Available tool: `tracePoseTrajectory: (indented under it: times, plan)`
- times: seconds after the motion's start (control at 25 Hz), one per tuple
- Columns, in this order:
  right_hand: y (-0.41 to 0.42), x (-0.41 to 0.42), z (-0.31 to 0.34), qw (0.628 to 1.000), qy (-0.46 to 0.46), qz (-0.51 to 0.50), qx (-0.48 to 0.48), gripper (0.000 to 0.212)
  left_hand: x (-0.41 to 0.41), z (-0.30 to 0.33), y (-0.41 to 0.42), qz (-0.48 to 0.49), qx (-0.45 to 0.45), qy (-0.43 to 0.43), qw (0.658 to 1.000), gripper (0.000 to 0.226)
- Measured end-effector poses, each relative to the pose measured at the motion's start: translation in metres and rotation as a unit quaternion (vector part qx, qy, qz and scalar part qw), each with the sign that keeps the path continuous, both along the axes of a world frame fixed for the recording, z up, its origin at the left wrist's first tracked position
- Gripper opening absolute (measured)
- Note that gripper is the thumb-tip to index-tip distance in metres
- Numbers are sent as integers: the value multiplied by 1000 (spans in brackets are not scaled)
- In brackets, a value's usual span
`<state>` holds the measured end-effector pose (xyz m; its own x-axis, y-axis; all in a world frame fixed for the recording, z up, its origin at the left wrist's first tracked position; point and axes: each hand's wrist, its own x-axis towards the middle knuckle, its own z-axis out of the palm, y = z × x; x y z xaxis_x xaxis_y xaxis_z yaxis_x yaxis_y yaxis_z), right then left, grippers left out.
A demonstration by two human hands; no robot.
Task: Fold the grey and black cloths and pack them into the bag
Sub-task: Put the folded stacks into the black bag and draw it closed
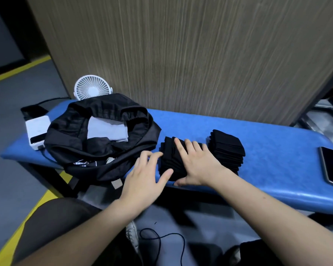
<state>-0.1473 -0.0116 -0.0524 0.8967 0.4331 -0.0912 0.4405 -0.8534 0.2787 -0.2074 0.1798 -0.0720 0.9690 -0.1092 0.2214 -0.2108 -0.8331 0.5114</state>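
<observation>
1. Grey cloths (106,129): a folded stack already lay inside the open black bag (65,135), well to the left of both hands. Judged as the grey portion packed.
2. Black cloths, near stack (169,158): folded, still on the blue bench (277,150), directly under the right-hand fingers and just beyond the left fingertips.
3. Black cloths, far stack (227,150): folded, untouched, just to the right of the right hand's outer fingers.
4. Right hand (198,164): lay flat on top of the near stack, fingers straight and slightly spread, thumb at the stack's near edge.
5. Left hand (142,177): fingers loosely bent and apart, tips and thumb touching the stack's left side; no closed grip seen.
6. Judgement: folding appeared finished; both black stacks remained to be packed, the near one first.
</observation>
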Motion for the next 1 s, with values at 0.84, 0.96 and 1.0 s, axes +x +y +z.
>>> tracePoseTrajectory:
  times: [0.84,0.96,1.0]
  plan:
    - [-15,-47,45,929,284,-110,211,120,-17,8,-10,64,-317,152,934,93]
    - [-23,-47,37,916,275,-102,273,106,-24,17,-9,41,-289,106,951,80]
    - [-22,-47,35,914,266,-98,291,101,-24,17,-8,35,-281,101,954,76]
